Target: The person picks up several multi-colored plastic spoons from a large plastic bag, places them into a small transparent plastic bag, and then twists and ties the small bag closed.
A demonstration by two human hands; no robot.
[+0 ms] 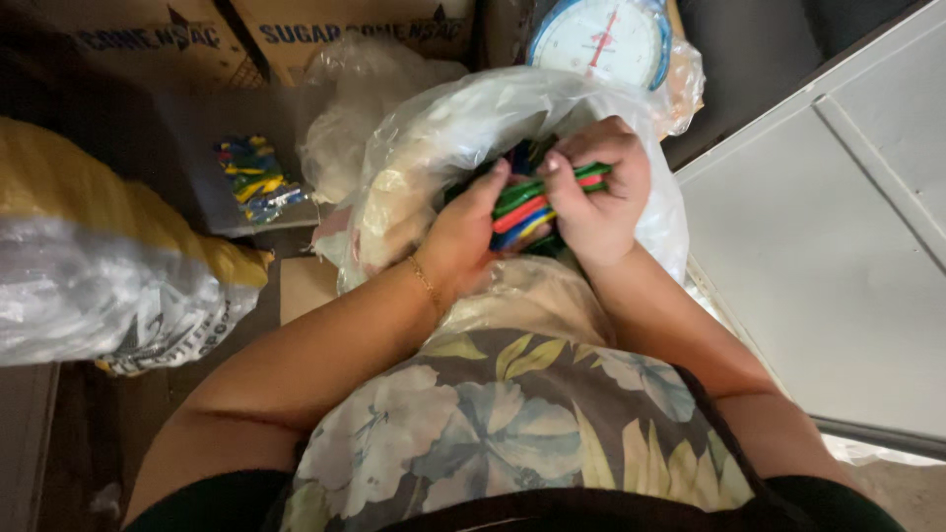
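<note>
The one camera sits on my head, looking steeply down, close above my hands point(537, 212) and my lap.

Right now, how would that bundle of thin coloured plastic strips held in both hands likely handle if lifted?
The bundle of thin coloured plastic strips looks light and smooth, so strips may slide apart. Both the left hand and right hand clamp it, suggesting it is loose. The strips lie straight, probably fairly stiff.

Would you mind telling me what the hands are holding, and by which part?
Both hands, left and right, grip one bundle of coloured flat sticks by its opposite ends, over the open clear plastic bag.
</note>
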